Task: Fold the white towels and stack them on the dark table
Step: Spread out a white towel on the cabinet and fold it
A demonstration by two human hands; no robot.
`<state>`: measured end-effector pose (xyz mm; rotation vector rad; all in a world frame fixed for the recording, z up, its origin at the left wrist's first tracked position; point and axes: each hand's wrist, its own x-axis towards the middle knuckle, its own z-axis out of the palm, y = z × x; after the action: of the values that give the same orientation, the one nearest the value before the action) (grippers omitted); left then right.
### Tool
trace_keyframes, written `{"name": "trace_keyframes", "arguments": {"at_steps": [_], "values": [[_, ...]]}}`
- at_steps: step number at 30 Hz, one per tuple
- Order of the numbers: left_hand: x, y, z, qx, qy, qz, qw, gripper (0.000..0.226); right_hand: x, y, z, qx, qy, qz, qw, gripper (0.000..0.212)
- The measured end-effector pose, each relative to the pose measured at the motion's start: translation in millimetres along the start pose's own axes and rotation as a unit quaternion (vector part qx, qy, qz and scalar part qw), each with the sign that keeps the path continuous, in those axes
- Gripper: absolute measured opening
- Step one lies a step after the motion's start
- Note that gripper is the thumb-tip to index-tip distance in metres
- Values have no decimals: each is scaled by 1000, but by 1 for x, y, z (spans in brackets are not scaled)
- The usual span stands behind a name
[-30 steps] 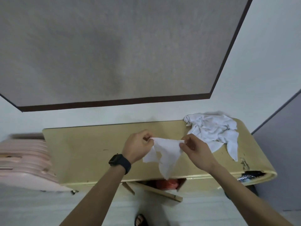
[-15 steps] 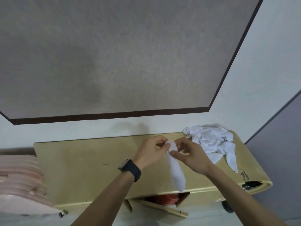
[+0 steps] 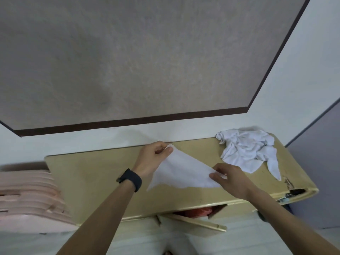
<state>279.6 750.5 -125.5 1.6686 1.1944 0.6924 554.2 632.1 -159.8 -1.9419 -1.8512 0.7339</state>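
A white towel is stretched flat between my two hands over the yellowish table top. My left hand, with a black watch on the wrist, pinches the towel's far corner near the table's back edge. My right hand pinches the near right corner. A third corner hangs loose at the lower left. A crumpled pile of white towels lies at the table's right end, partly over its edge.
A wall with a large grey panel stands right behind the table. A stack of pink chairs stands at the left. Under the table's front edge I see a red object and a loose wooden slat.
The towel hung bunched in a narrow strip with both hands close together. My hands have moved apart, left toward the wall and right toward me, spreading the towel into a flat sheet.
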Motion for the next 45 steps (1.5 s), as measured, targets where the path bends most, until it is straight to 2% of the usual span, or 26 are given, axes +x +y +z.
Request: {"name": "trace_keyframes", "arguments": {"at_steps": [3, 6, 10, 12, 21, 25, 28, 30, 34, 37, 41, 45], "values": [[0, -26, -11, 82, -8, -2, 997, 20, 3, 10, 6, -20, 7, -3, 1000, 9], [2, -47, -12, 145, -9, 0, 989, 24, 9, 19, 6, -47, 18, 6, 999, 11], [15, -65, -10, 181, -6, 7, 983, 20, 30, 32, -1, -77, 19, 15, 997, 14], [25, -72, -9, 181, 24, 4, 983, 18, 48, 40, -4, -79, 29, 11, 996, 14], [73, -104, 11, 201, 146, 11, 969, 20, 111, 69, 7, -68, 203, -53, 975, 6], [69, -111, 18, 201, 189, 52, 960, 15, 109, 79, 22, -65, 236, -74, 967, 9], [48, -129, 33, 213, 194, 48, 956, 15, 94, 93, 48, -61, 215, -78, 972, 10], [26, -148, 47, 219, 177, 16, 959, 15, 81, 106, 74, -68, 189, -74, 977, 10], [-17, -194, 82, 231, 110, -101, 962, 12, 47, 137, 129, -72, 84, -17, 994, 9], [-43, -220, 102, 244, 23, -172, 954, 14, 19, 154, 159, -66, -7, 25, 997, 7], [-71, -238, 117, 187, -17, -248, 950, 3, -8, 163, 178, -52, -105, 82, 990, 13], [-63, -238, 117, 104, -5, -302, 948, 7, 2, 163, 172, 3, -120, 136, 983, 14]]}}
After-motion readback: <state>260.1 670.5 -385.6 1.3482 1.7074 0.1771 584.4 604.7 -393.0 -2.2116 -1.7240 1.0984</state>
